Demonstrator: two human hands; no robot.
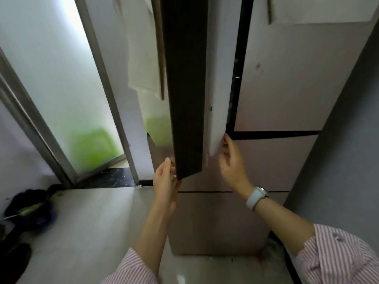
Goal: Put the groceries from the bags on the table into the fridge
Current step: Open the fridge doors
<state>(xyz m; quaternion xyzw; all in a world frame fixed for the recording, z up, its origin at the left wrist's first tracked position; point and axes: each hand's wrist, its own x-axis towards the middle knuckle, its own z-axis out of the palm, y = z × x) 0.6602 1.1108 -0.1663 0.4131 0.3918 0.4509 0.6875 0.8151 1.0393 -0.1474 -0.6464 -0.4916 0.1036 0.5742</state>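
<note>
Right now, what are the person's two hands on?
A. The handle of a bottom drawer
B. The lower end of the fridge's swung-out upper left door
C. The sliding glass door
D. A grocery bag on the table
B: the left hand and right hand flank the bottom edge of the fridge door, which stands ajar.
</note>
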